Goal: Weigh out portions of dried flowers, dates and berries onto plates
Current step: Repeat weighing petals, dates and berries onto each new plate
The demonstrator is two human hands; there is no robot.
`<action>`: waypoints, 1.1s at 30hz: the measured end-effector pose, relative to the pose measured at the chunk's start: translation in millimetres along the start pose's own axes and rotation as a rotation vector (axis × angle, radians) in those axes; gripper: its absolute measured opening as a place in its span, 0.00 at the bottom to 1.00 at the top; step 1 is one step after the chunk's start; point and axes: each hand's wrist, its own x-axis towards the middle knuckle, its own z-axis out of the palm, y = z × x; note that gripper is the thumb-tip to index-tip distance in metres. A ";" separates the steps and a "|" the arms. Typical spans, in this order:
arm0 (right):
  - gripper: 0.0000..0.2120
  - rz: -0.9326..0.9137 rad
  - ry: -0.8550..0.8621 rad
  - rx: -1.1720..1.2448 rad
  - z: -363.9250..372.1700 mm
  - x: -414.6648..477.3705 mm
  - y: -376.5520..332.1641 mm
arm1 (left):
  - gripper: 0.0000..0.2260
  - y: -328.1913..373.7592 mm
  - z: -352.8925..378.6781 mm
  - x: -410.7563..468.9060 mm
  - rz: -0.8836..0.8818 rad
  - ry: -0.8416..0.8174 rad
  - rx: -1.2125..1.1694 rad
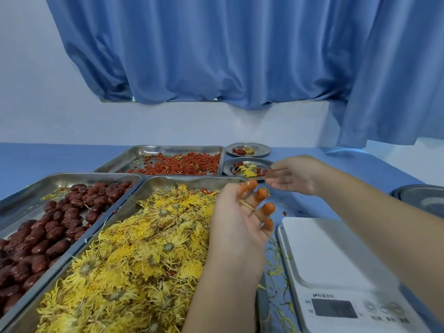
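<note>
The left hand [240, 219] is hovering palm up over the 3 o'clock edge of the heaped yellow dried flowers [134, 248]. Its orange-stained fingers are spreading apart and holding nothing, with a few petals clinging to them. At its 1 o'clock the right hand [295, 175] is reaching toward the nearer small plate [264, 161], fingers loosely straight and parted, gripping nothing I can make out. That plate is carrying flowers and berries, and a second filled plate [263, 150] is sitting just beyond it at 12 o'clock. The dates [48, 227] are lying at 9 o'clock of the flowers and the berries [182, 164] at 12. A white scale [336, 255] is standing at 5 o'clock of the left hand.
</note>
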 end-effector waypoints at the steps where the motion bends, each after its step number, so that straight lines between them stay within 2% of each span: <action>1: 0.08 -0.042 0.014 -0.044 -6.2 -13.7 -0.4 | 0.08 -1.2 1.1 -0.4 0.007 -0.006 0.058; 4: 0.03 -0.216 0.074 -0.272 -26.2 -60.4 2.3 | 0.08 -5.8 6.2 -3.1 0.031 -0.031 0.232; 7: 0.05 -0.410 0.166 -0.493 -53.0 -107.1 11.6 | 0.08 -11.8 11.3 -7.2 0.062 -0.074 0.421; 10: 0.06 -0.559 0.254 -0.568 -87.3 -149.3 24.6 | 0.09 -16.7 15.2 -9.6 0.067 -0.112 0.578; 14: 0.06 -0.685 0.503 -0.773 -134.2 -184.1 48.7 | 0.06 -25.1 24.0 1.3 0.093 -0.017 0.799; 17: 0.05 -0.686 0.645 -0.961 -160.5 -193.0 76.9 | 0.10 -33.3 17.6 9.4 0.227 -0.004 0.935; 20: 0.07 -0.620 0.661 -1.037 -176.2 -192.0 91.4 | 0.11 -36.3 9.3 3.6 0.344 -0.073 1.041; 22: 0.08 -0.574 0.663 -1.061 -179.2 -191.0 91.8 | 0.11 -37.1 6.4 3.4 0.397 -0.062 1.102; 27: 0.08 -0.438 0.588 -1.154 -177.4 -193.0 93.5 | 0.10 -34.6 7.8 3.4 0.342 -0.022 1.036; 33: 0.09 -0.428 0.650 -1.048 -175.1 -195.8 90.8 | 0.11 -32.1 5.7 4.8 0.332 -0.041 0.975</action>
